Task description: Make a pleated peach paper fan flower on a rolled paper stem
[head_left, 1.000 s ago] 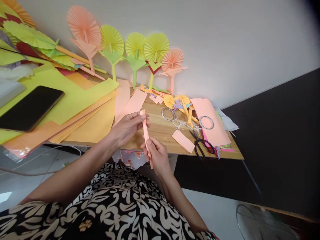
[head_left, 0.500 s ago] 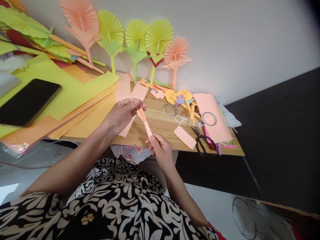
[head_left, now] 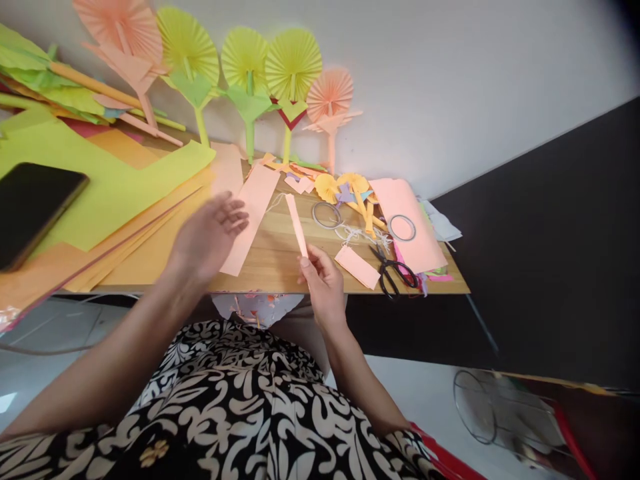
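Note:
My right hand (head_left: 323, 280) grips the lower end of a narrow folded pink paper strip (head_left: 298, 227), which points up and away over the wooden table. A thin white string (head_left: 278, 200) shows at the strip's far end. My left hand (head_left: 207, 233) is off to the left, fingers apart and holding nothing, above orange paper. Between the hands lies a flat pink paper sheet (head_left: 253, 220). Right of my right hand are a small pink folded paper (head_left: 357, 267) and black scissors (head_left: 395, 272).
Paper fan flowers (head_left: 293, 65) stand against the wall. Yellow sheets (head_left: 110, 193) and a black phone (head_left: 37, 210) lie at the left. Tape rings (head_left: 326, 215), tangled white string (head_left: 357, 233) and a pink paper stack (head_left: 413, 233) are at the right of the wooden table (head_left: 275, 250).
My left hand has let go of the strip's far end and moved left, its fingers opened. The strip stays in my right hand. The whole view has shifted slightly to the right.

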Demonstrator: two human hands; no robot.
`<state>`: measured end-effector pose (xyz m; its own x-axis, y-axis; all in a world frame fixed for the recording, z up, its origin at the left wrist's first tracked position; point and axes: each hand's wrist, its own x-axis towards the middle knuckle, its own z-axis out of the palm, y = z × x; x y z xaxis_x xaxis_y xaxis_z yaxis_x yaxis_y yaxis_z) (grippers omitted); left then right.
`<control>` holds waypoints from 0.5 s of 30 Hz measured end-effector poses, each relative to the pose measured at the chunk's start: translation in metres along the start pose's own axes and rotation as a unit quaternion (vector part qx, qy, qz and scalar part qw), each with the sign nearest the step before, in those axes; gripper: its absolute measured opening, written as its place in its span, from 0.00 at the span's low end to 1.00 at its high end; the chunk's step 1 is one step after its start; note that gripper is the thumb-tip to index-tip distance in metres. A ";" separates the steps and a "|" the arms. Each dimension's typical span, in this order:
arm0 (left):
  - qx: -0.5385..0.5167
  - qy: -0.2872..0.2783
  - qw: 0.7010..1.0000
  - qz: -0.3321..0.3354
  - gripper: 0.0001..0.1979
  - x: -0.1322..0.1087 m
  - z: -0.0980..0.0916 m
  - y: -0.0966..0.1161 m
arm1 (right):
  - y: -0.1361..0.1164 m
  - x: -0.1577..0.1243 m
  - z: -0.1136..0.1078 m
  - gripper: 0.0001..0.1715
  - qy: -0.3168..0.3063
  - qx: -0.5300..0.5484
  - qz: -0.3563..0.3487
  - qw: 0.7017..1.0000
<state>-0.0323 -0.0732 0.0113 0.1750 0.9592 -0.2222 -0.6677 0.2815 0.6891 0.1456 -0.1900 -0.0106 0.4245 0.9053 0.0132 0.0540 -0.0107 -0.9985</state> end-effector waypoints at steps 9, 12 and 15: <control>0.086 -0.159 0.980 -0.078 0.13 -0.033 0.021 -0.057 | 0.000 -0.004 0.015 0.16 -0.031 0.054 0.011 0.998; 0.104 -0.147 0.980 -0.081 0.13 -0.028 0.023 -0.049 | 0.000 -0.007 0.017 0.14 -0.051 0.043 0.006 0.998; 0.123 -0.131 0.982 -0.052 0.13 -0.026 0.024 -0.031 | -0.002 -0.009 0.011 0.12 -0.061 0.004 -0.029 0.998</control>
<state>0.0015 -0.1061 0.0120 0.4348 0.8901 -0.1367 -0.4470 0.3450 0.8253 0.1316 -0.1937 -0.0098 0.3074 0.9493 0.0652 0.0685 0.0463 -0.9966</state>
